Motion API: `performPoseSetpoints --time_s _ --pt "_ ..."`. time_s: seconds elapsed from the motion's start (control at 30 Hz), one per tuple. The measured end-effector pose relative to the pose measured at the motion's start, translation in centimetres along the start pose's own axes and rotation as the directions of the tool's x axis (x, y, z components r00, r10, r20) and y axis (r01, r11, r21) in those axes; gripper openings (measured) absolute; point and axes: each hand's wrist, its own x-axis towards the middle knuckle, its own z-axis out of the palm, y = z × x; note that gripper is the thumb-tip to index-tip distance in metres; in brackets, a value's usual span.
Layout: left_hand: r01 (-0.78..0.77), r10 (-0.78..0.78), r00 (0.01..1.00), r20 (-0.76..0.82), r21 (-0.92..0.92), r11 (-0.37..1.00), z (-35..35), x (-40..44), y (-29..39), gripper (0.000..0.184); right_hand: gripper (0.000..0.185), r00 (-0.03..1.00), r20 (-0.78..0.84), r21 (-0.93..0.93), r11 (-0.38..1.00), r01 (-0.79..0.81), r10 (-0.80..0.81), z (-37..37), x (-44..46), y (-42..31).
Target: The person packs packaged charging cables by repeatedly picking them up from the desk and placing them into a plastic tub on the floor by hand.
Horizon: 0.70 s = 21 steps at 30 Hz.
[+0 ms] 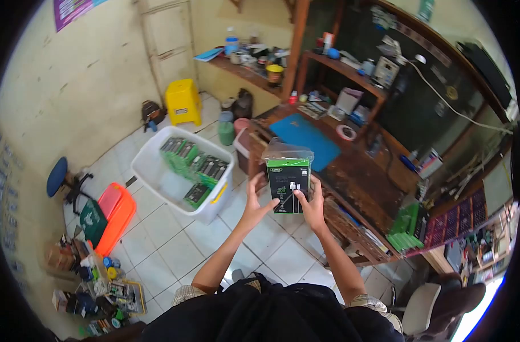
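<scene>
On the tiled floor point(166, 242), boxes point(211, 169) are held in a white tub point(157, 181); to its right, a green-and-black package point(288, 185) is clasped between both half-curled hands point(253, 204) point(313, 210).

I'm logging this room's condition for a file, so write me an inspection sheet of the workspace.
Surface: brown wooden bench, worn-looking, with a blue mat on it.
Job's things: black-and-green cable box, clear plastic at its top; green-and-black packs in a white bin, more green packs at the bench's near right end.
Clutter: tape roll on the bench; bottles and containers on the wall ledge; mixed items heaped at lower left.
Grips: left hand and right hand hold the box from both sides.
Cables: white cable hangs at right; its ends are unclear.
Surroundings: white tiled floor; yellow stool beyond the bin.
</scene>
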Motion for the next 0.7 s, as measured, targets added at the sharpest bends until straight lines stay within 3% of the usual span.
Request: performPoseSetpoints --time_s 0.07,0.17,0.23,0.3,0.37,0.43,0.57,0.7 --pt "-0.166 0.209 0.966 -0.151 0.259 0.952 -4.5 0.8 1.6 0.083 0.044 0.996 0.087 0.006 0.999 0.035 -0.035 3.8 0.2 0.4" --pt "-0.278 0.352 0.924 -0.147 0.372 0.886 -10.3 1.9 5.5 0.078 0.044 0.981 0.193 0.064 0.998 -0.017 0.005 9.3 0.3 0.9" --pt "-0.275 0.378 0.91 -0.171 0.433 0.858 -13.2 2.1 6.5 0.074 0.044 0.962 0.272 0.106 0.994 -0.015 -0.014 12.4 0.6 1.2" --pt "-0.201 0.244 0.963 -0.112 0.305 0.931 -16.0 1.7 7.1 0.07 0.044 0.948 0.316 0.156 0.988 -0.002 -0.048 15.4 1.1 2.2" --pt "-0.189 0.271 0.949 -0.16 0.399 0.897 -18.1 0.9 7.2 0.067 0.043 0.928 0.368 0.184 0.983 -0.011 -0.059 18.2 1.9 3.3" --pt "-0.133 0.203 0.948 -0.246 0.273 0.953 -19.9 0.3 6.5 0.066 0.043 0.923 0.385 0.233 0.969 -0.084 -0.013 20.8 2.8 3.7" --pt "-0.01 0.118 0.912 -0.392 0.267 0.964 -24.1 0.0 3.6 0.067 0.044 0.909 0.417 0.257 0.961 -0.102 -0.015 25.8 5.2 6.3" --pt "0.046 0.041 0.913 -0.405 0.201 0.978 -27.3 2.1 2.0 0.067 0.045 0.932 0.363 0.318 0.942 -0.106 -0.017 30.2 8.2 8.1"
